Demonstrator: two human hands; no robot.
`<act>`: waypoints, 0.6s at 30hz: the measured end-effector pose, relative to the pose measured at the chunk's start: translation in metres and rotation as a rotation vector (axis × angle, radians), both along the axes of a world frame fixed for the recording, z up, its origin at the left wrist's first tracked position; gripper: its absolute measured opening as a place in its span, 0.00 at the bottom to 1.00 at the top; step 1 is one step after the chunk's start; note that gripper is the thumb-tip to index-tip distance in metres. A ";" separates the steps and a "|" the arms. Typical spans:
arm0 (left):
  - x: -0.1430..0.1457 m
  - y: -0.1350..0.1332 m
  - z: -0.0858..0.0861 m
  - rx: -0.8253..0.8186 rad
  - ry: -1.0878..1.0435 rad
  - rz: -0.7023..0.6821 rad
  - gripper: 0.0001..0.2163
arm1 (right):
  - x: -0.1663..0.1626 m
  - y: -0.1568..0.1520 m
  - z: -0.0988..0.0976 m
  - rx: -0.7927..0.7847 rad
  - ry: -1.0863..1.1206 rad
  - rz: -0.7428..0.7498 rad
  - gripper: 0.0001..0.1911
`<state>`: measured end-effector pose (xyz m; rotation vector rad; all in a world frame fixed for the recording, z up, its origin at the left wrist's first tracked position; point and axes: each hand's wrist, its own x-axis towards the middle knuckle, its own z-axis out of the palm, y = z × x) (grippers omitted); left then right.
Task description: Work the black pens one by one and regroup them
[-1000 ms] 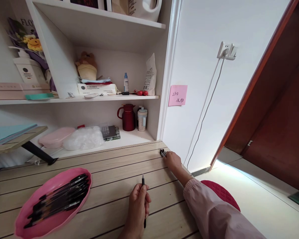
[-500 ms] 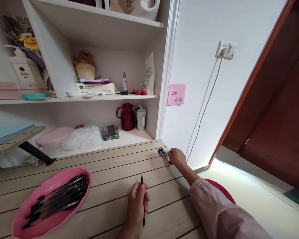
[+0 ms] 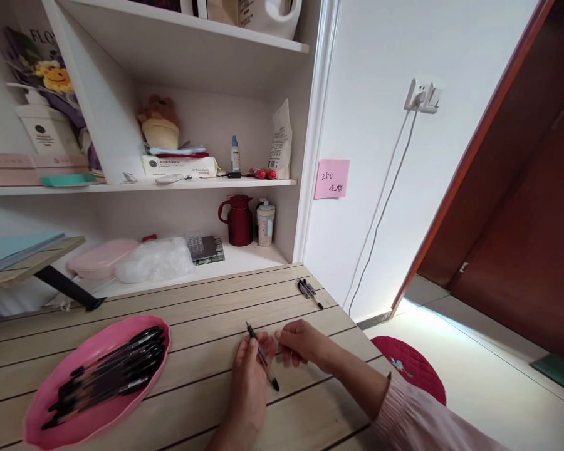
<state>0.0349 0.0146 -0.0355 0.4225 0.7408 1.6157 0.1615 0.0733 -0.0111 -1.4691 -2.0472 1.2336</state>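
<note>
Just right of the pink oval plastic tray with a wavy rim (image 3: 82, 362), the left hand (image 3: 250, 376) pins a slim black-and-clear plastic pen (image 3: 262, 355) under its thumb, against bent fingers. The pen lies aslant, pointed end away from the person. Its smooth round barrel could roll or slip if the thumb eases, and a bump from the right hand (image 3: 305, 343), farther right of the tray, could knock it askew. That hand's fingers are curled, near the left fingertips; I cannot tell whether they pinch anything.

In the tray, a loose heap of glossy black, stick-shaped pens (image 3: 108, 373) lies slantwise; a nudge to the tray could set them sliding, since hard plastic rests on hard plastic. Beneath it runs a pale, wood-grained tabletop with dark straight grooves (image 3: 192, 401).

Beyond the tray and well to its right, a small cluster of black and clear pen parts (image 3: 313, 293) sits near the table's edge, where a sleeve might sweep it off. Farther behind the tray are a crumpled, cloudy plastic bag (image 3: 156, 260) and a rounded dark-red jug (image 3: 240, 220)
</note>
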 end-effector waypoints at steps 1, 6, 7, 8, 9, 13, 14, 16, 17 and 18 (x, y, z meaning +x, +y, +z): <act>-0.002 0.002 0.000 -0.010 -0.045 -0.002 0.10 | -0.005 -0.011 -0.004 0.011 0.042 0.017 0.15; -0.007 0.005 -0.002 -0.056 -0.139 -0.039 0.10 | -0.016 -0.040 -0.017 0.339 -0.023 0.004 0.02; -0.007 0.004 -0.003 -0.061 -0.140 -0.054 0.11 | -0.015 -0.039 -0.017 0.360 -0.060 -0.007 0.04; -0.007 0.004 -0.003 -0.070 -0.140 -0.071 0.11 | -0.013 -0.035 -0.016 0.376 -0.106 -0.028 0.06; -0.008 0.004 -0.003 -0.081 -0.137 -0.089 0.12 | -0.010 -0.028 -0.014 0.397 -0.165 -0.063 0.07; -0.008 0.004 -0.004 -0.109 -0.094 -0.146 0.15 | 0.015 0.014 -0.007 0.478 -0.496 -0.265 0.11; -0.008 0.004 -0.004 -0.098 -0.074 -0.162 0.15 | 0.022 0.025 -0.007 0.463 -0.581 -0.307 0.11; -0.008 0.004 -0.004 -0.077 -0.040 -0.180 0.15 | 0.032 0.042 -0.008 0.452 -0.638 -0.347 0.11; -0.008 0.004 -0.005 -0.068 -0.028 -0.184 0.14 | 0.036 0.048 -0.009 0.448 -0.650 -0.357 0.11; -0.007 0.004 -0.005 -0.064 -0.020 -0.183 0.14 | 0.038 0.053 -0.010 0.447 -0.654 -0.362 0.11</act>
